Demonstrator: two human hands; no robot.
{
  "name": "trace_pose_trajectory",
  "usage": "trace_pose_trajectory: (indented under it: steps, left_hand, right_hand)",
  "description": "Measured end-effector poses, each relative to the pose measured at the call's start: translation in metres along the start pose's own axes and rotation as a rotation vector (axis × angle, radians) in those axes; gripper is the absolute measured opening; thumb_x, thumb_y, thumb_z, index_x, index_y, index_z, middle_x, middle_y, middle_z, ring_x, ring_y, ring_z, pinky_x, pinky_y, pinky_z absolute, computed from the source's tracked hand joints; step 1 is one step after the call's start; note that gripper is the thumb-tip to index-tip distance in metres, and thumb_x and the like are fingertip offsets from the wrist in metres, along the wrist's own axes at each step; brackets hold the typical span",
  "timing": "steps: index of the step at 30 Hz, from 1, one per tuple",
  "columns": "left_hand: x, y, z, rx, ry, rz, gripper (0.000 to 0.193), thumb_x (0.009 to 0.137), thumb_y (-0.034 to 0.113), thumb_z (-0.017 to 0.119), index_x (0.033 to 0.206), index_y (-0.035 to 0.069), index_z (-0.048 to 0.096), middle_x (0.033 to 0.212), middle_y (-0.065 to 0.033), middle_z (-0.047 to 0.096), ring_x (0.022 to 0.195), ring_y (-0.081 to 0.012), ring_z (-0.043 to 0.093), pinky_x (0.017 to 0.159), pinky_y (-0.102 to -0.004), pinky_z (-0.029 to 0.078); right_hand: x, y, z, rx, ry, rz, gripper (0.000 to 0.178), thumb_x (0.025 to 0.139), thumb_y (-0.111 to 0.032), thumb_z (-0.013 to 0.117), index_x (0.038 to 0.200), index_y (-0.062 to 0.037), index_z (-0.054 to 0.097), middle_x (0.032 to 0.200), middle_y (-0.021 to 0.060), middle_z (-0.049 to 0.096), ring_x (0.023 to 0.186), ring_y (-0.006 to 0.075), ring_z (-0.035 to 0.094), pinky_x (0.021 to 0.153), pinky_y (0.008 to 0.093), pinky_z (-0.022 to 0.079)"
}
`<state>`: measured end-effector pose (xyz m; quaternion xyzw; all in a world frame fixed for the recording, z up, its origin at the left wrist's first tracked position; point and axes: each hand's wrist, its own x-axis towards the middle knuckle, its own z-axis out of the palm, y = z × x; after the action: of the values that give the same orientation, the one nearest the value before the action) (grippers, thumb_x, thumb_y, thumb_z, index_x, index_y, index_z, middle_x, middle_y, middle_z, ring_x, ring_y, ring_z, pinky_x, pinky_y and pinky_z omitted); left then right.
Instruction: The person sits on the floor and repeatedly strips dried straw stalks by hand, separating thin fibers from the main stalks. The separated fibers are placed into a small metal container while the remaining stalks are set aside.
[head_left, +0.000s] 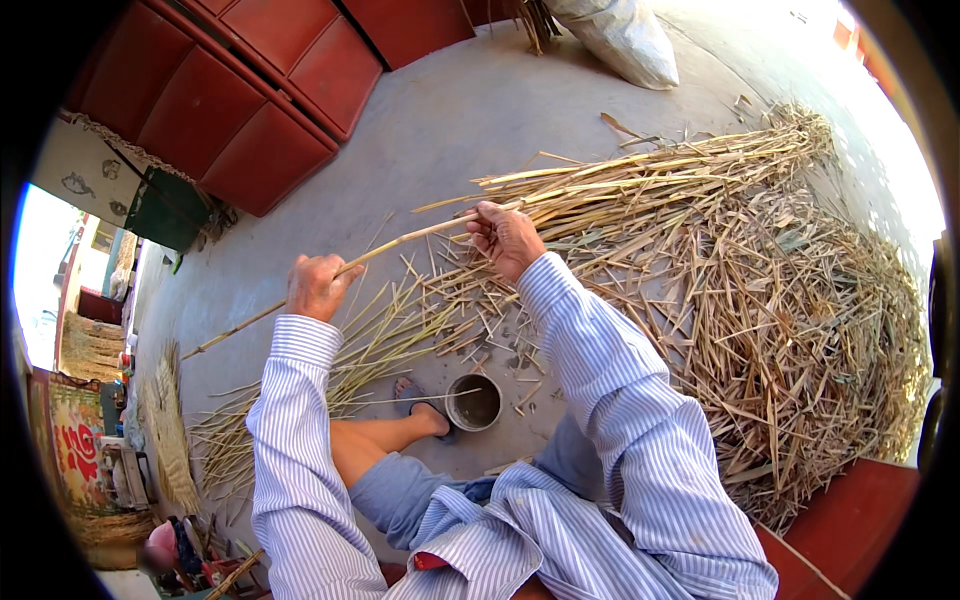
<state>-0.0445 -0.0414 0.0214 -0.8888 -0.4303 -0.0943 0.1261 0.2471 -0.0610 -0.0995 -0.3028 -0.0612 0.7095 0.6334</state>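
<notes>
Gripping a long tan stalk (410, 236), the left hand (318, 287) and right hand (507, 242) span the grey concrete floor (420, 125). A brown dry-stalk heap (800, 330) covers its right side; a yellow, red-lettered panel (78, 450) stands leftward.

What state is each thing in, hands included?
Left hand: closed around stalk
Right hand: gripping stalk
Stalk: held slanting, unbroken between the hands
Grey container: uncovered, upright, contents unclear
Dry husks: loosely heaped
White sack: bulging, contents hidden
</notes>
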Motion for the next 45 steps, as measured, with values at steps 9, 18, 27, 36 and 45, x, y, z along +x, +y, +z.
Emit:
trace_pose_trajectory:
  steps: [9, 18, 27, 36, 45]
  left_hand:
    - [0.012, 0.041, -0.004, -0.042, 0.341, 0.078, 0.020, 0.079, 0.027, 0.075, 0.083, 0.008, 0.069, 0.076, -0.0062, 0.069, 0.071, -0.0245, 0.061, 0.069, -0.0390, 0.041]
    - [0.024, 0.012, 0.019, -0.929, 0.288, -0.467, 0.022, 0.086, 0.025, 0.072, 0.092, 0.004, 0.069, 0.071, -0.0045, 0.067, 0.067, -0.0131, 0.062, 0.061, -0.0313, 0.048]
    - [0.059, 0.080, 0.016, 0.021, 0.346, 0.157, 0.030, 0.087, 0.032, 0.067, 0.093, 0.003, 0.067, 0.080, -0.0106, 0.068, 0.078, -0.0252, 0.063, 0.074, -0.0394, 0.045]
    - [0.012, -0.002, -0.006, -0.178, 0.040, -0.098, 0.016, 0.080, 0.022, 0.073, 0.073, 0.009, 0.066, 0.069, -0.0059, 0.065, 0.067, -0.0249, 0.060, 0.069, -0.0391, 0.039]
    - [-0.011, -0.012, -0.023, -0.070, 0.282, -0.003, 0.022, 0.076, 0.018, 0.079, 0.091, 0.009, 0.066, 0.082, -0.0035, 0.068, 0.071, -0.0213, 0.062, 0.070, -0.0359, 0.041]
  right_hand:
    - [-0.002, 0.007, 0.011, -0.027, -0.059, 0.038, 0.015, 0.098, -0.018, 0.058, 0.098, -0.0031, 0.061, 0.087, 0.0066, 0.068, 0.074, 0.0129, 0.067, 0.059, 0.0218, 0.056]
    - [0.001, -0.002, 0.001, -0.162, 0.070, 0.016, 0.022, 0.100, -0.024, 0.054, 0.098, -0.0039, 0.061, 0.086, 0.0062, 0.068, 0.073, 0.0143, 0.067, 0.058, 0.0235, 0.057]
    - [-0.002, 0.020, 0.021, -0.159, -0.123, 0.069, 0.022, 0.100, -0.026, 0.055, 0.101, -0.0053, 0.061, 0.085, 0.0064, 0.068, 0.076, 0.0136, 0.068, 0.060, 0.0232, 0.055]
    - [0.002, -0.005, 0.007, -0.017, 0.092, -0.054, 0.013, 0.097, -0.017, 0.058, 0.100, -0.0045, 0.060, 0.089, 0.0067, 0.068, 0.073, 0.0134, 0.064, 0.056, 0.0217, 0.051]
    - [-0.008, -0.002, 0.029, -0.196, 0.067, -0.288, 0.023, 0.094, -0.026, 0.064, 0.097, -0.0033, 0.062, 0.083, 0.0070, 0.068, 0.070, 0.0143, 0.066, 0.061, 0.0258, 0.051]
